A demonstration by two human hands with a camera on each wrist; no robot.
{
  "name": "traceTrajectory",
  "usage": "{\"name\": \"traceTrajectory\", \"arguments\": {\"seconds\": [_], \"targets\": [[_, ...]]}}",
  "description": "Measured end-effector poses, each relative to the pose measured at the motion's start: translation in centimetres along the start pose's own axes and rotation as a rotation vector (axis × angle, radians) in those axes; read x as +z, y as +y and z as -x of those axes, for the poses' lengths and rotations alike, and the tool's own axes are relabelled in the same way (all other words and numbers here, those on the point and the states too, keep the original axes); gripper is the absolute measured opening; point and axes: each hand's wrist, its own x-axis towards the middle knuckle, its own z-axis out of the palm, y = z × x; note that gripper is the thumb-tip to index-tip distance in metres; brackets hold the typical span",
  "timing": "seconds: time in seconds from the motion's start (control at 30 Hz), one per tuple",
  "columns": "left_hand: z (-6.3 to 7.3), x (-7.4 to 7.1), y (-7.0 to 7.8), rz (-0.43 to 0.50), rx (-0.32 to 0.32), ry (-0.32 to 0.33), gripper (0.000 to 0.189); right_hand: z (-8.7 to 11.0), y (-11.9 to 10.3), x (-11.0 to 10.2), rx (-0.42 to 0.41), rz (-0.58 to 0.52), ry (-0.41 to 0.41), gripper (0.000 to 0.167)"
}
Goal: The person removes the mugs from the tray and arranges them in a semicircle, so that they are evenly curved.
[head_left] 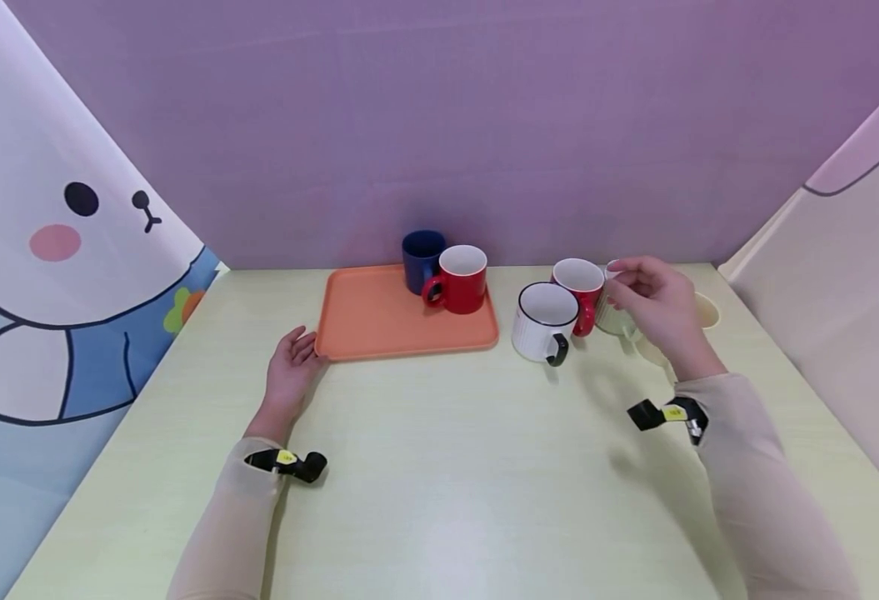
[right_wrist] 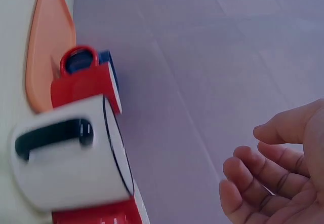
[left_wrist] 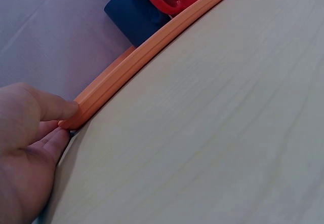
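Observation:
At the near left corner of the orange tray (head_left: 364,321), my left hand (head_left: 289,371) holds the rim, thumb on one side and fingers on the other. A dark blue mug (head_left: 418,265) and a red mug (head_left: 465,287) stand upright at the tray's back right. My right hand (head_left: 656,304) is raised over the mugs at the right, fingers loosely bent, holding nothing. Below and left of it are a white mug (head_left: 532,333) with black rim and handle, another red mug (head_left: 585,287) and a pale green mug (head_left: 611,317), partly hidden by the hand.
A cream mug (head_left: 707,310) stands at the far right, mostly behind the right hand and wrist. The pale wooden table (head_left: 439,467) stretches toward me. A purple cloth wall (head_left: 439,133) rises at its back edge, with printed panels on both sides.

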Motion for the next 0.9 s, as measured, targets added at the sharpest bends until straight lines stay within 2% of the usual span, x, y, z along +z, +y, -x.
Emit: {"name": "traceTrajectory", "arguments": {"seconds": [0.13,0.4,0.67,0.9], "targets": [[0.0,0.0,-0.1,-0.015,-0.010,0.003,0.070,-0.6,-1.2,1.6,-0.005,0.028,-0.033,0.031],[-0.1,-0.1,-0.2,-0.026,-0.016,0.009,0.070,-2.0,-2.4,5.3,-0.076,-0.007,-0.114,0.025],[-0.1,-0.2,-0.2,-0.024,-0.020,0.007,0.071,-3.4,-2.7,9.2,-0.018,-0.026,-0.220,0.028],[-0.2,-0.1,-0.1,-0.016,-0.017,0.003,0.071,-4.4,-2.8,12.5,0.033,-0.050,-0.253,0.029]]}}
